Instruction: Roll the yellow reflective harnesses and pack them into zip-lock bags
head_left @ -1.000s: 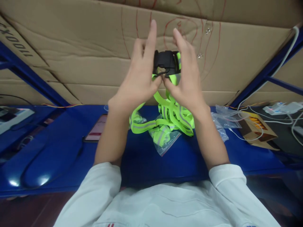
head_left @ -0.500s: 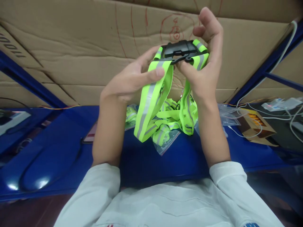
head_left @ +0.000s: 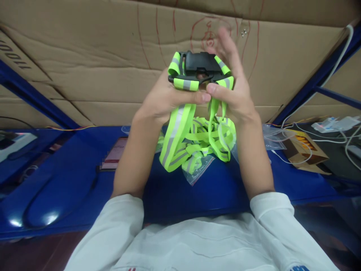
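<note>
We hold our left hand (head_left: 166,99) and right hand (head_left: 235,94) raised together above the blue surface (head_left: 70,177), both closed on one thing: the neon yellow-green webbing strap with grey reflective stripes (head_left: 180,131) and its black plastic side-release buckle (head_left: 199,67). Our left hand pinches a folded band of the strap under the buckle, thumb across the front. Our right hand grips the strap at the buckle's other end with its thumb, while its upper fingers are spread and blurred behind the buckle. The rest of the strap hangs in tangled loops between our forearms, reaching down to the surface.

Under those loops lies a clear plastic zip bag (head_left: 199,167) holding more yellow-green strap, partly hidden by the hanging webbing. A second crumpled clear plastic bag (head_left: 269,133) lies just beside our right forearm. To the left of our left forearm, a phone with a lit pinkish screen (head_left: 114,158) rests flat, its near corner covered by the arm; the screen cannot be read. Further right sits a brown printed cardboard box (head_left: 306,152) with white cables (head_left: 304,131) draped over it, its print too small to read.

Behind everything stands a large brown corrugated cardboard sheet (head_left: 98,64) bearing red pen scribbles near the top and, at the far left edge, dark printed characters, upside down and cut off. Blue metal frame bars (head_left: 318,84) cross it on both sides.
</note>
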`<state>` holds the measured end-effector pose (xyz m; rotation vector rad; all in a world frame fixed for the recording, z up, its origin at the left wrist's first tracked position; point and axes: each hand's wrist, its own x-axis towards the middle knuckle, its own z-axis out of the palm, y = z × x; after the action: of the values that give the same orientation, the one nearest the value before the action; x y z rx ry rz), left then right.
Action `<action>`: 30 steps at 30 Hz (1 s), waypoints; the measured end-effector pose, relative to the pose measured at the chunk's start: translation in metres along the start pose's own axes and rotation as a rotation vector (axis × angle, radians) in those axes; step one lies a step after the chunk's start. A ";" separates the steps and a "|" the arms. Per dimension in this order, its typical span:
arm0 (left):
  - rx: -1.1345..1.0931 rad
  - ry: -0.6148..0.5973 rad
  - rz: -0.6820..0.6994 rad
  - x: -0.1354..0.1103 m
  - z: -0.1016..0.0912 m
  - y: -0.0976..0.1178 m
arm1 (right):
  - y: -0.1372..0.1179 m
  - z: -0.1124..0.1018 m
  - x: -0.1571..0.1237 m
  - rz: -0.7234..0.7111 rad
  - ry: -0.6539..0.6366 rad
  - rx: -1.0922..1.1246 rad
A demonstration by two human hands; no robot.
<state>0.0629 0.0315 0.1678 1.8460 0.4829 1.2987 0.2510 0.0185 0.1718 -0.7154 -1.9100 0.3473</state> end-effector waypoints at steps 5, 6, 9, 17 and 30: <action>0.000 0.010 -0.030 0.002 -0.012 0.002 | 0.018 0.003 -0.002 0.208 -0.121 0.467; 0.037 0.000 -0.035 0.003 -0.015 0.003 | 0.019 0.005 -0.001 0.244 -0.104 0.435; 0.104 -0.086 -0.056 0.005 -0.023 0.005 | 0.016 0.008 -0.002 0.276 -0.071 0.405; 0.072 -0.019 -0.128 0.002 -0.025 0.003 | -0.006 0.000 -0.007 0.153 -0.253 0.280; -0.047 0.029 0.005 -0.004 -0.014 0.017 | -0.030 -0.001 -0.013 0.028 -0.141 0.160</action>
<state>0.0467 0.0238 0.1807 1.7926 0.4603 1.3311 0.2458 -0.0129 0.1785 -0.6255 -1.9792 0.5746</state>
